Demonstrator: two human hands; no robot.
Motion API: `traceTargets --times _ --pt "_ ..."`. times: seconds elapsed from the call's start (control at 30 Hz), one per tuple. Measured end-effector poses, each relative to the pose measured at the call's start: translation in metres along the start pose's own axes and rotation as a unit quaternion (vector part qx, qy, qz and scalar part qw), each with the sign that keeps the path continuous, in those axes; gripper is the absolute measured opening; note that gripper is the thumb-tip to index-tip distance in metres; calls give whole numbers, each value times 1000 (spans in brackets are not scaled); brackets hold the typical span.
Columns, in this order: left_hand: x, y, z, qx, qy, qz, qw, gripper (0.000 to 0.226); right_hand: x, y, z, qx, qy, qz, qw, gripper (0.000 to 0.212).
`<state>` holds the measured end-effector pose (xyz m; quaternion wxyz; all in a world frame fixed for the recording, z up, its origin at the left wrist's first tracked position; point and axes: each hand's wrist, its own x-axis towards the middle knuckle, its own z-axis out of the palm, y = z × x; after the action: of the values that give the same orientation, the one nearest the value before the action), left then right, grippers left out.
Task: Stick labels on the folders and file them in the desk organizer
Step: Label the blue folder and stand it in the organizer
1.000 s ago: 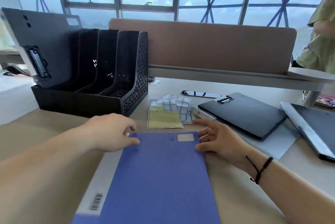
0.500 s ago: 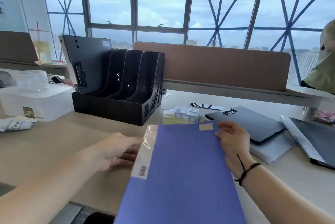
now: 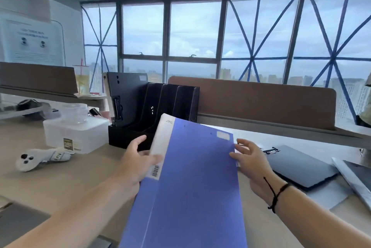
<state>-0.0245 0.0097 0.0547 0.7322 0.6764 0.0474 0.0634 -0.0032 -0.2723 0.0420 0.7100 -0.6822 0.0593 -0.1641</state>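
A blue folder (image 3: 192, 177) is held up off the desk (image 3: 60, 171), tilted so its far end points toward the black organizer (image 3: 160, 111). The left hand (image 3: 136, 163) grips the folder's left edge, thumb on top of the white spine strip beside a barcode sticker (image 3: 155, 171), fingers curled underneath. The right hand (image 3: 251, 159) rests at the folder's right edge with fingers spread and fairly straight — whether the thumb actually pinches the edge is hard to tell, as the folder hides it. A black cord band sits on the right wrist.

A pale label (image 3: 222, 135) is stuck near the folder's far right corner.

The organizer stands on the desk behind the folder's top, its slots open toward the viewer. A black folder (image 3: 124, 95) with a metal clip stands upright in its leftmost slot — it too has a small pale label near its upper corner.

On the right of the desk, a dark folder (image 3: 301, 167) lies flat on a pale sheet, and another one (image 3: 359, 177) lies at the frame's edge, only partly in view.

To the left of the organizer sits a translucent white box (image 3: 74, 131), with a small white plush toy (image 3: 42, 157) lying in front of it.
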Motion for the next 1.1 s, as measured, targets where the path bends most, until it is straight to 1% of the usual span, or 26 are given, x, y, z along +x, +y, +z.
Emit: traceTargets --times 0.07,0.13,0.2,0.27,0.3,0.37,0.43,0.5,0.6,0.7,0.8,0.9,1.1 --pt "4 6 -8 -18 24 18 999 82 -8 10 18 -27 -44 5 999 49" --pt "10 11 -19 -34 52 33 998 78 -18 20 39 -101 -79 -7 992 47" --pt "18 16 -32 -49 80 48 994 72 -24 28 60 -179 -119 -33 976 43" --pt "29 21 -46 -62 101 68 991 68 -24 32 81 -256 -168 -67 950 42" --pt "34 23 -52 -66 112 80 988 68 -24 32 91 -286 -189 -86 935 45" --pt "46 28 -64 -72 135 108 982 60 -18 30 112 -327 -211 -117 914 54" --pt "58 35 -74 -89 158 133 974 51 -7 25 135 -363 -211 -137 897 65" --pt "70 43 -82 -114 174 157 966 49 5 15 161 -391 -208 -153 883 74" --pt "98 61 -91 -149 198 191 950 50 22 0 203 -390 -224 -194 872 77" --pt "129 84 -97 -148 234 239 931 54 39 -10 246 -368 -258 -212 868 80" --pt "158 108 -102 -138 259 303 907 56 52 -24 286 -336 -270 -250 867 76" --pt "184 125 -108 -105 264 361 888 56 66 -35 320 -306 -269 -269 872 74" --pt "230 140 -116 -14 258 442 859 56 103 -51 368 -270 -299 -253 879 88"
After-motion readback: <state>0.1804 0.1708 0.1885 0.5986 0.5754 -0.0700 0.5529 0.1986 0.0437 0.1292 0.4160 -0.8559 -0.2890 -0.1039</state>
